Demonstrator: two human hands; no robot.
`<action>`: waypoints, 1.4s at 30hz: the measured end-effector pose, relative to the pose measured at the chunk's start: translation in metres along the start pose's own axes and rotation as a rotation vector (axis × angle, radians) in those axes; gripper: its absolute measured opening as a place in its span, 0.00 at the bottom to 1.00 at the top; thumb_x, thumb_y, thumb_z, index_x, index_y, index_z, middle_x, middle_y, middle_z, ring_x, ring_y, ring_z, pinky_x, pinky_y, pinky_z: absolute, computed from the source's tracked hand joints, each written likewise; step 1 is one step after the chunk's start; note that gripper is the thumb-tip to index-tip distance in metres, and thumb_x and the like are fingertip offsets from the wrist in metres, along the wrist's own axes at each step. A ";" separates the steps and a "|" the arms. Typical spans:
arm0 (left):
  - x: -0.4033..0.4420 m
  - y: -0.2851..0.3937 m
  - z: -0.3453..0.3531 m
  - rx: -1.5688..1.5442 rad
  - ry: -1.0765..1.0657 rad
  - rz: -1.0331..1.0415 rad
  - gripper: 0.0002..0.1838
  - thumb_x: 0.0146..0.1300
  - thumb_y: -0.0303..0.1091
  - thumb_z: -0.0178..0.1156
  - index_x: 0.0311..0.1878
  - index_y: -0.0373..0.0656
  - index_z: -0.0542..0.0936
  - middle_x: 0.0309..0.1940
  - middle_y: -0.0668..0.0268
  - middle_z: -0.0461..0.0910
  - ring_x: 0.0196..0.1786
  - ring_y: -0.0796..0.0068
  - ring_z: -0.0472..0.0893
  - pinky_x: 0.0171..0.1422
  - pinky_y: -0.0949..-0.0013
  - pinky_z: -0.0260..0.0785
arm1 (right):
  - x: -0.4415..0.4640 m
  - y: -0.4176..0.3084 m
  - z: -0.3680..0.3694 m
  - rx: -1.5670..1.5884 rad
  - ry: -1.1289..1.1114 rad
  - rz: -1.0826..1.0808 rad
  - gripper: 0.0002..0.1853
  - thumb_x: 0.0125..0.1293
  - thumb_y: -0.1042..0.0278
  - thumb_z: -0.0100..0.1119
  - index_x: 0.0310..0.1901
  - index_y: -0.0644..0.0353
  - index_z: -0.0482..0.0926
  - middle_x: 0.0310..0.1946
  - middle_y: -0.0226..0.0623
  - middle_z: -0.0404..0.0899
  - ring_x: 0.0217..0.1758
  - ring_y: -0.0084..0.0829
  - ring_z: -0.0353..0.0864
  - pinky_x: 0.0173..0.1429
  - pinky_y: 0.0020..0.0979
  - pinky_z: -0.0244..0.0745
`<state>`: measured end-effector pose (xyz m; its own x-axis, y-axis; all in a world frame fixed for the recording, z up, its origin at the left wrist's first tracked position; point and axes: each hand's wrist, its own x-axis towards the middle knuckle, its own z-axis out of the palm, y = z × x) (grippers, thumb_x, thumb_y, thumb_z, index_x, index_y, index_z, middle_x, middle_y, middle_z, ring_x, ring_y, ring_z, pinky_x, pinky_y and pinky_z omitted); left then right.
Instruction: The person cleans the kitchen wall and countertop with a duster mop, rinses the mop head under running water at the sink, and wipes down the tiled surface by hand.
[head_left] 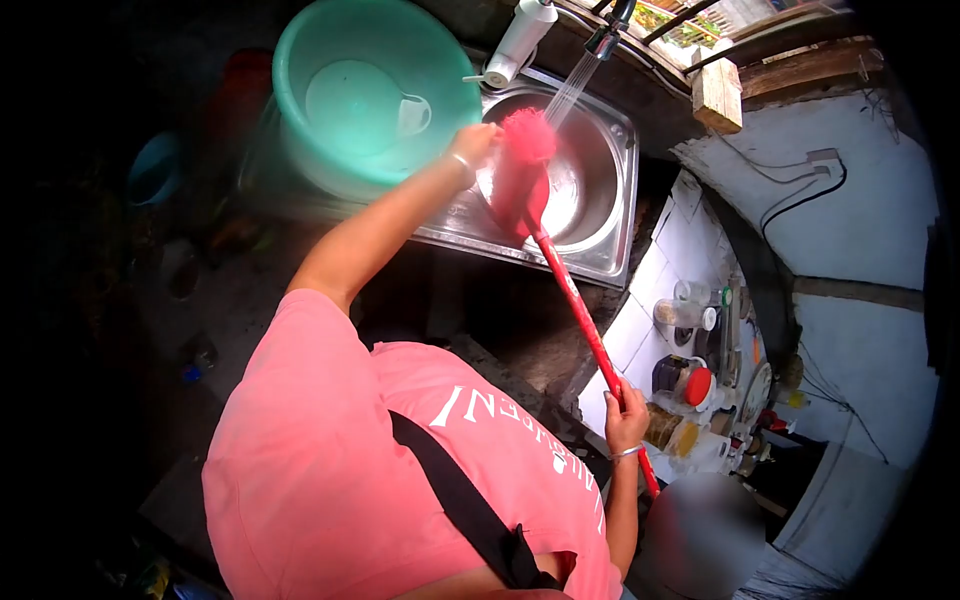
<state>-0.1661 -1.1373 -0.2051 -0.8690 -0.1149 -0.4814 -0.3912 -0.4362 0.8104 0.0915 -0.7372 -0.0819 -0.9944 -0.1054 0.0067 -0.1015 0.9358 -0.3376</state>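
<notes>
I am watching a person standing at a metal sink (622, 235), working a red long-handled brush (572, 300) beneath the tap (602, 43) at the top of the frame. Water (576, 86) is falling in a spray from the tap, coming down at the right edge of the brush's pink head (527, 137), which is sitting over the sink bowl in the upper centre.

The brush's long axis is slanting from that head down to the lower right, the handle leaving the bowl and crossing the near rim of the sink. The right hand (627, 420) is wrapping its fingers round the handle in the lower right, well apart from the head, with a short length of handle showing below it. So the head is lying up and to the left of this grip.

The left hand (482, 143) is reaching to the left side of the head and is much the nearer one to it; blur is hiding its fingers, so I cannot tell whether they are pinching the head or just resting against it.

A green basin (290, 80) is standing just left of the sink, and jars (684, 314) are crowding the right side.
</notes>
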 end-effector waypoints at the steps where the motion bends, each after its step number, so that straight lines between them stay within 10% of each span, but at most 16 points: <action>1: 0.005 0.001 -0.002 -0.001 0.022 0.015 0.17 0.65 0.46 0.47 0.48 0.47 0.75 0.42 0.68 0.76 0.44 0.73 0.73 0.50 0.66 0.65 | 0.000 0.002 -0.001 0.000 -0.016 0.009 0.16 0.53 0.70 0.62 0.46 0.54 0.78 0.25 0.41 0.70 0.28 0.41 0.74 0.33 0.37 0.68; 18: 0.071 0.056 -0.020 -0.384 0.100 0.077 0.29 0.69 0.38 0.42 0.67 0.31 0.49 0.69 0.48 0.48 0.65 0.44 0.59 0.66 0.50 0.57 | 0.002 0.031 0.012 0.151 -0.027 0.037 0.16 0.53 0.71 0.63 0.46 0.60 0.78 0.26 0.39 0.71 0.28 0.35 0.74 0.34 0.32 0.68; 31: 0.106 0.062 -0.029 -0.764 0.291 -0.025 0.13 0.63 0.28 0.52 0.46 0.30 0.67 0.44 0.49 0.73 0.50 0.54 0.74 0.57 0.55 0.68 | 0.005 0.020 -0.005 0.141 -0.024 0.146 0.17 0.53 0.72 0.62 0.45 0.65 0.77 0.28 0.39 0.73 0.32 0.34 0.75 0.38 0.30 0.69; 38: 0.062 0.081 -0.006 -0.219 0.395 0.535 0.18 0.53 0.28 0.59 0.47 0.33 0.71 0.36 0.55 0.78 0.38 0.68 0.78 0.40 0.66 0.73 | 0.001 0.024 -0.007 0.428 -0.015 0.391 0.17 0.58 0.74 0.60 0.49 0.69 0.75 0.34 0.33 0.76 0.36 0.25 0.73 0.43 0.26 0.69; 42: 0.056 0.076 -0.007 0.246 0.453 0.633 0.31 0.51 0.30 0.62 0.59 0.35 0.63 0.49 0.55 0.75 0.48 0.66 0.76 0.53 0.67 0.68 | 0.011 -0.010 -0.020 0.600 -0.106 0.565 0.16 0.61 0.70 0.57 0.50 0.65 0.75 0.27 0.26 0.74 0.24 0.15 0.69 0.27 0.19 0.65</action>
<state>-0.2425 -1.1834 -0.1726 -0.7615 -0.6464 0.0467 0.0319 0.0347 0.9989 0.0814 -0.7413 -0.0593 -0.8799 0.2675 -0.3928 0.4750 0.5224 -0.7082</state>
